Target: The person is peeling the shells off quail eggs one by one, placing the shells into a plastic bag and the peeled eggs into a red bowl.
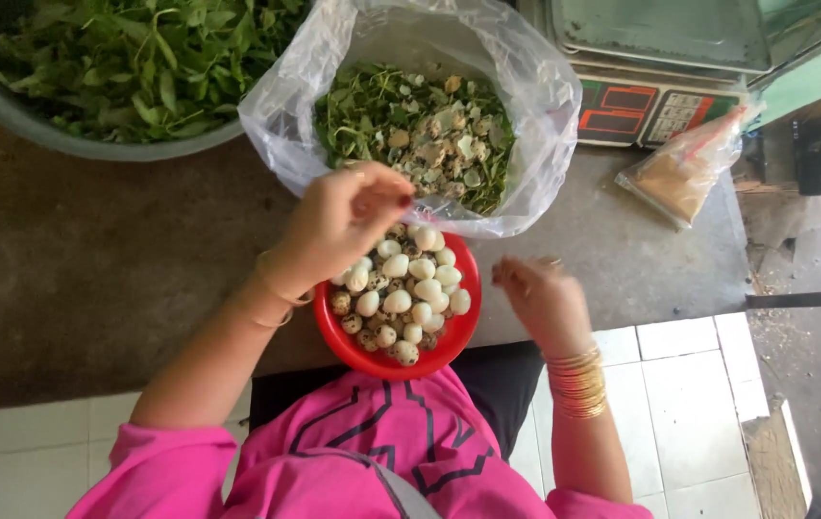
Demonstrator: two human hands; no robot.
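Observation:
A red bowl (353,348) full of small quail eggs (410,288), some peeled white and some speckled, sits at the counter's near edge. My left hand (343,219) hovers over the bowl's far rim, fingers pinched together near the mouth of a clear plastic bag (276,115) that holds green stems and eggshell scraps (439,139). Whether it holds a piece of shell I cannot see. My right hand (540,293) is just right of the bowl, fingers loosely curled, nothing visible in it. Gold bangles circle both wrists.
A large grey basin (7,115) of leafy greens stands at the far left. A digital scale (655,101) is at the far right, a small bag of brown powder (684,173) beside it. The grey counter (84,279) ends at white tiles.

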